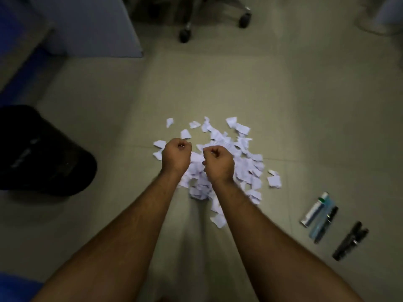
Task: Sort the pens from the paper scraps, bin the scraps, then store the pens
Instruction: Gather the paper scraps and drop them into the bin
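Note:
A heap of white torn paper scraps (231, 153) lies on the tiled floor in the middle of the view. Both arms reach out over it. My left hand (176, 156) is a closed fist above the heap's left edge, with nothing visible in it. My right hand (218, 162) is also a closed fist, just to the right of the left one, over the heap's centre. Several pens and markers (320, 219) lie side by side on the floor at the right, apart from the scraps, with two black ones (350, 241) a little further right.
A black bin (43, 153) stands at the left edge of the floor. A wheeled office chair base (218, 20) is at the top centre. A pale cabinet (91, 27) and a blue surface are at the top left.

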